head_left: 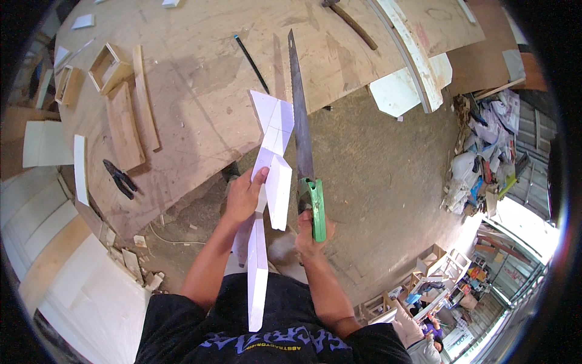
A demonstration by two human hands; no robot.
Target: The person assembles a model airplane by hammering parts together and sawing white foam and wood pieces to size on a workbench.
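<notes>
My left hand is closed around a long white piece with pencil lines and a wide flared top end that reaches over the table edge; its lower length hangs down in front of my black shirt. My right hand is wrapped round the green handle of a handsaw, whose blade points away from me, just right of the white piece, its tip over the plywood table. A pencil lies on the table left of the blade.
Pliers, wooden boxes, wood strips and a hammer lie on the table. A curved board sits at upper right. Piled sacks and scrap line the right side. Another person is at lower right.
</notes>
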